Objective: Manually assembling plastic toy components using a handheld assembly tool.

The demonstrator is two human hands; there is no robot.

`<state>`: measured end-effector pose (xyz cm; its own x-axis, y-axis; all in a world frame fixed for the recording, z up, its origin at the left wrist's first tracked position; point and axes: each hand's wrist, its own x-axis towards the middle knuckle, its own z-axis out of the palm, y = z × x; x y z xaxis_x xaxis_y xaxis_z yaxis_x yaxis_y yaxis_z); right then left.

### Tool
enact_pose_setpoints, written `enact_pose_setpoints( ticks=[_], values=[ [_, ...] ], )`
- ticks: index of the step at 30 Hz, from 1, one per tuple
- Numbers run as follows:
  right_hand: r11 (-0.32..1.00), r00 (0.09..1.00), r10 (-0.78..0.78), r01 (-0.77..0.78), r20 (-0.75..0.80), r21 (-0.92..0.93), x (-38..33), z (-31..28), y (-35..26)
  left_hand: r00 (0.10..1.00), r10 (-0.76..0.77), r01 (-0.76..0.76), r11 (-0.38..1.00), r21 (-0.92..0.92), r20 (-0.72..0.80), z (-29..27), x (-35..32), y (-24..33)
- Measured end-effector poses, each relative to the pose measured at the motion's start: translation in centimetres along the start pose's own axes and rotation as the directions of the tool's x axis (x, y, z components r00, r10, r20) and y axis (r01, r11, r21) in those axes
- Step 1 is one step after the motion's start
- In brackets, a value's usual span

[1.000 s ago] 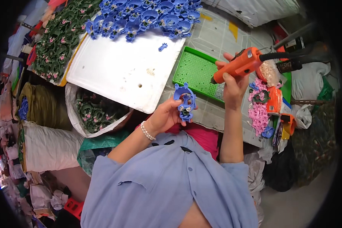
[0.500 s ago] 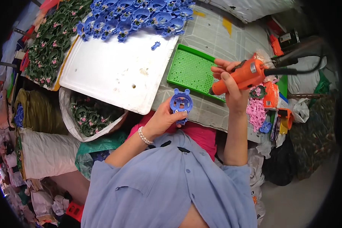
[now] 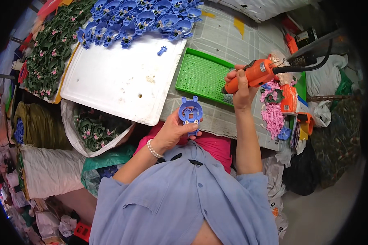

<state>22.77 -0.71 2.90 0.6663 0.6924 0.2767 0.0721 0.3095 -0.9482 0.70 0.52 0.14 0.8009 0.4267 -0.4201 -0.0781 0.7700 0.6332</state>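
Note:
My left hand (image 3: 173, 131), wearing a beaded bracelet, is closed round the lower end of a blue plastic part (image 3: 190, 107). That part has a round ring with two small ears, and it is held upright in front of my lap. Farther right, my right hand (image 3: 242, 93) grips an orange electric screwdriver (image 3: 255, 73) with a black cable. Its tip points down and left, over the right end of a green perforated tray (image 3: 200, 71). Small silvery pieces (image 3: 228, 99) lie in that end of the tray, partly hidden by the hand.
A white board (image 3: 118, 77) carries a pile of blue parts (image 3: 143, 20) and one loose blue piece (image 3: 162, 50). Dark green parts (image 3: 55, 49) lie left; more fill a white sack (image 3: 69, 126). Pink pieces (image 3: 270, 120) lie right, beside an orange box (image 3: 289, 100).
My right fingers have closed further round the screwdriver, which has come slightly lower and left. The left hand still holds the blue part. The whole view has shifted a little.

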Motion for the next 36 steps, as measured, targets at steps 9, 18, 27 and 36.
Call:
enact_pose_setpoints(
  ticks=[9,18,27,36],
  values=[
    [0.997,1.0,-0.019,0.019,0.008,0.073,-0.5,0.1,2.2,1.0,0.005,-0.005,0.999,0.043,-0.007,0.3,0.5,-0.4],
    [0.998,1.0,-0.024,0.025,-0.014,0.057,-0.5,-0.2,2.9,0.999,0.03,-0.027,0.997,0.072,-0.037,-0.1,0.4,-0.8],
    [0.997,1.0,-0.005,0.006,-0.014,0.075,-0.5,-0.3,3.2,0.997,0.063,-0.059,0.994,0.095,-0.041,-0.6,0.9,-1.3],
    [0.969,0.998,-0.037,0.023,0.051,0.248,-1.1,0.2,0.1,0.99,0.076,-0.063,0.992,0.111,-0.118,-0.5,2.3,-1.7]
  ],
)
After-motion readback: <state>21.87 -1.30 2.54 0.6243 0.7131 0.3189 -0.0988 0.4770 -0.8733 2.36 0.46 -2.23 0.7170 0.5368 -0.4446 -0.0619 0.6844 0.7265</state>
